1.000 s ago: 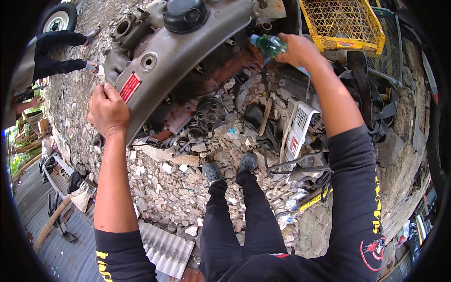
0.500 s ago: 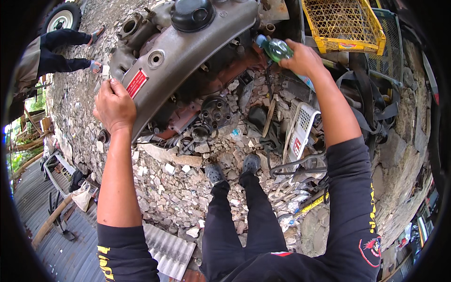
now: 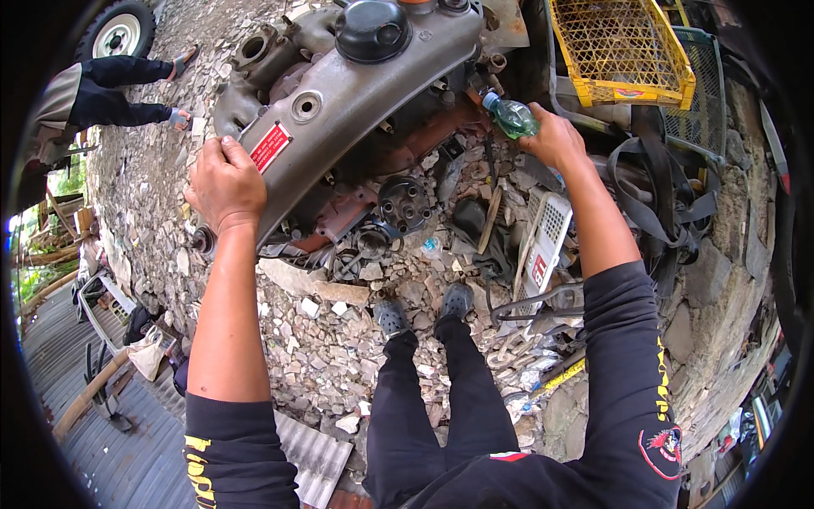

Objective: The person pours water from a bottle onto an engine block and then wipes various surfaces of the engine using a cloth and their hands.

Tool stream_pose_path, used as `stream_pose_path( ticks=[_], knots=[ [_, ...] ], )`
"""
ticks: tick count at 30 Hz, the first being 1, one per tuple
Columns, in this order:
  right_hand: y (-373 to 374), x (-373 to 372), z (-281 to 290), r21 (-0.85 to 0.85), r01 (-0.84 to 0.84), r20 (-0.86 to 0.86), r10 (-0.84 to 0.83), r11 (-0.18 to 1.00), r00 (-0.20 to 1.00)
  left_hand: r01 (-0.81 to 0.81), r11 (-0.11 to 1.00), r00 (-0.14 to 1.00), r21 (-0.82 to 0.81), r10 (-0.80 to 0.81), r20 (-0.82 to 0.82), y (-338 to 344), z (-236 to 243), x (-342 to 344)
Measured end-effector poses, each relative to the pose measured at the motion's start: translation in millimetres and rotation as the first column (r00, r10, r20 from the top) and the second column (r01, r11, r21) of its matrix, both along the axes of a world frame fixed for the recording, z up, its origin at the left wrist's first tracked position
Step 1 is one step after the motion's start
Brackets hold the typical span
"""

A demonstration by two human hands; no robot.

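A grey metal valve cover (image 3: 365, 93) lies along the top of an engine, with a round black cap (image 3: 373, 32) and a red label (image 3: 271, 148) on it. My left hand (image 3: 227, 185) is closed over the cover's near-left end, beside the label; its fingertips are partly hidden. In my right hand (image 3: 557, 138) is a green clear plastic bottle (image 3: 515, 119), gripped by its base end. The bottle is tilted, its blue-capped end pointing up and left toward the engine's right end. Below the cover sits a round dark distributor cap (image 3: 404, 205).
A yellow plastic crate (image 3: 623, 55) and dark straps (image 3: 653, 187) are at the right. A white crate piece (image 3: 547, 237) leans among rubble near my feet (image 3: 392, 318). Another person's legs (image 3: 119, 97) and a wheel (image 3: 116, 36) are at upper left; corrugated sheets (image 3: 309, 454) lie lower left.
The view has shifted, so the engine appears farther right and a little lower. My right hand has brought the bottle slightly nearer to me. My left hand stays on the cover's end.
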State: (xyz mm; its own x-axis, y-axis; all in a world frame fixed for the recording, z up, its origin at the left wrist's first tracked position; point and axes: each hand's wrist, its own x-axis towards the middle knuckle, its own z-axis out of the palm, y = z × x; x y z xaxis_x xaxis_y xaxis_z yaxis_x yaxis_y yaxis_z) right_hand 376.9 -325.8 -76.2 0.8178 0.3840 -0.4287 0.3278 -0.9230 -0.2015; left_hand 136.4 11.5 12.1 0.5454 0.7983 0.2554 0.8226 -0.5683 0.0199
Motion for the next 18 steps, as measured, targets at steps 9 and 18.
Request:
stream_pose_path(
  ticks=[9,18],
  knots=[
    [9.6,3.2,0.9,-0.053,0.028,0.071,-0.024,0.998,0.997,-0.002,1.0,1.0,-0.024,0.002,-0.011,-0.9,1.9,0.7],
    [13.9,-2.3,-0.6,-0.037,0.068,0.075,-0.065,0.997,0.995,-0.018,0.999,0.999,-0.041,0.016,-0.046,-4.0,5.0,2.3]
  ],
)
